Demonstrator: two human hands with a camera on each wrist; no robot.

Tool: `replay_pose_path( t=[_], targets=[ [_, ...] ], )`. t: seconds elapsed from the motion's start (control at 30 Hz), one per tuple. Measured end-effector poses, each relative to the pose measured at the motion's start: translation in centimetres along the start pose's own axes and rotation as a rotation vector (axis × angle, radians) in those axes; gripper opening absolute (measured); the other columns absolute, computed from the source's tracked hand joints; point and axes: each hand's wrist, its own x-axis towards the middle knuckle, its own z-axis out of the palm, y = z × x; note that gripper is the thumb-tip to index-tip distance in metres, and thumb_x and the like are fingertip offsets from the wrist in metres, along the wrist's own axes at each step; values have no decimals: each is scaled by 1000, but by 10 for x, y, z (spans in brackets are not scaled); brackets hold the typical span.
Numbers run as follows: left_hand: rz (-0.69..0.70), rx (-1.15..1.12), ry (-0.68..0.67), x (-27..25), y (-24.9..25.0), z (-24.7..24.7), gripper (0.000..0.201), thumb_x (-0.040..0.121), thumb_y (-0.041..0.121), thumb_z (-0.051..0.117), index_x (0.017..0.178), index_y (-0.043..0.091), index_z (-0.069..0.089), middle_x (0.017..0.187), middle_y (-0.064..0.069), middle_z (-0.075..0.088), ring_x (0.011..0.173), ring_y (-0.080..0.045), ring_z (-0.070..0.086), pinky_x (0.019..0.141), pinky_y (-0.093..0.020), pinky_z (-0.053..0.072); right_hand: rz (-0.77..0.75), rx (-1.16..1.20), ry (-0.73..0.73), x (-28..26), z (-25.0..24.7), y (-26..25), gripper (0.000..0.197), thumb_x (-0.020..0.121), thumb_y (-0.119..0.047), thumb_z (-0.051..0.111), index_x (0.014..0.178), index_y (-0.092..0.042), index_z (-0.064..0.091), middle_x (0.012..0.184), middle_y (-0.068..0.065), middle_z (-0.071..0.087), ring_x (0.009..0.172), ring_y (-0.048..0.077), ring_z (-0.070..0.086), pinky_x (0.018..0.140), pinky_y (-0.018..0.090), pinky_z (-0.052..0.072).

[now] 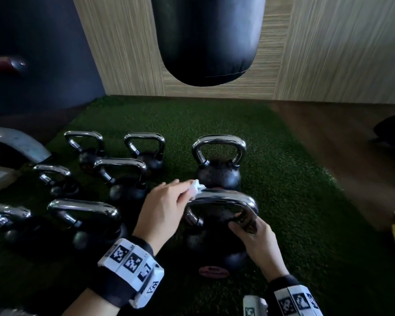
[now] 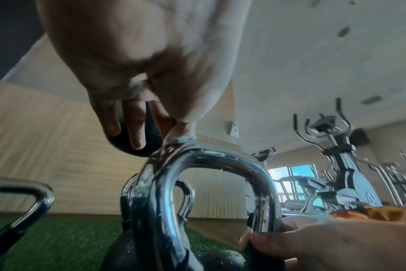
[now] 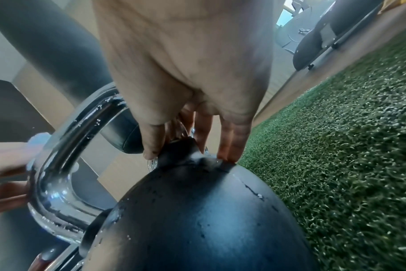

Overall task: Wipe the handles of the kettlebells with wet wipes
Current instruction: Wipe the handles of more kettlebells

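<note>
Head view shows the nearest black cast-iron kettlebell with a chrome loop handle standing upright on the green artificial-turf mat, just in front of a second black kettlebell with a chrome handle and to the right of a cluster of smaller kettlebells. The left hand pinches a crumpled white wet wipe between thumb and fingers and presses it onto the top left bend of the handle; the left wrist view confirms the wipe sits right on the crown of the bend. The right hand grasps the right leg of the handle low down, near where it joins the ball, fingers curled round the chrome. To wipe well, I judge the wipe should be wrapped more fully round the bar, then drawn along the top and down each leg, underside included, while the right hand steadies the bell and shifts off its own patch so that part gets cleaned too. Droplets on the chrome suggest part of it is already wet. The handle's top bar runs left to right across the view, its loop pointing straight up from the ball, broad face towards the person.
</note>
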Motion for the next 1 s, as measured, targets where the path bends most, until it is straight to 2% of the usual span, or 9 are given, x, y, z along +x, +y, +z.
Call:
replay_pose_path(
  t=[0.13, 0.2, 0.3, 0.37, 0.47, 0.67, 0.8, 0.9, 1.0],
  targets=[
    [75, 55, 6, -5, 2, 4, 33, 102, 36, 54, 119, 18, 77, 118, 6, 77, 117, -15, 70, 105, -34, 52, -1, 2, 27, -2, 3, -4, 25, 81, -34, 85, 102, -35, 74, 84, -16, 75, 79, -10, 66, 67, 5, 44],
    [5, -17, 41, -11, 2, 11, 29, 103, 34, 56, 119, 20, 76, 118, 8, 76, 114, -9, 69, 104, -33, 51, 13, 20, 28, -1, 4, -4, 25, 80, -34, 85, 103, -34, 74, 85, -16, 75, 81, -11, 66, 67, 6, 45],
    [-272, -246, 86, -23, -26, 18, 23, 101, 39, 58, 110, 29, 77, 103, 15, 79, 96, 5, 70, 86, -24, 57, 22, 61, 37, -1, 6, 0, 26, 79, -34, 86, 102, -32, 76, 85, -19, 76, 82, -8, 68, 71, 18, 48],
    [-403, -389, 42, -30, -43, 21, 20, 102, 37, 58, 103, 35, 78, 96, 19, 78, 95, 1, 73, 84, -21, 56, 36, 104, 29, 0, 7, 4, 23, 79, -33, 87, 99, -31, 76, 85, -20, 76, 80, -5, 70, 73, 25, 51],
    [-416, -537, 51, -38, -42, 26, 25, 104, 25, 58, 106, 44, 73, 101, 22, 78, 99, 3, 72, 88, -14, 53, 53, 170, -9, 4, 8, 10, 22, 78, -33, 88, 97, -31, 77, 90, -12, 79, 87, 5, 74, 84, 38, 58],
    [-614, -847, 59, -52, -52, 51, 27, 100, 33, 56, 94, 42, 82, 99, -1, 80, 99, -18, 71, 92, -36, 54, 56, 238, -29, 4, 9, 10, 25, 78, -30, 88, 101, -30, 78, 95, -10, 80, 92, 8, 75, 92, 44, 59],
    [-524, -744, -99, -68, -62, 61, 25, 100, 29, 58, 92, 29, 81, 104, 5, 80, 103, 0, 68, 96, -21, 46, 64, 254, -27, 4, 7, 7, 26, 76, -24, 90, 99, -28, 78, 93, -10, 80, 90, 7, 75, 92, 44, 59],
    [-491, -788, -219, -70, -64, 57, 11, 98, 22, 70, 97, 23, 81, 106, 0, 79, 105, 0, 68, 96, -19, 49, 32, 245, 13, 5, 6, 4, 33, 70, -21, 94, 95, -33, 75, 91, -10, 79, 86, 9, 75, 86, 42, 60],
    [-410, -623, -135, -70, -61, 58, 24, 89, 45, 77, 89, 21, 79, 82, 0, 77, 78, -1, 63, 75, -24, 53, 2, 212, 8, 6, 1, 4, 31, 68, -20, 95, 91, -30, 76, 87, -7, 79, 84, 11, 75, 84, 40, 61]
  ],
)
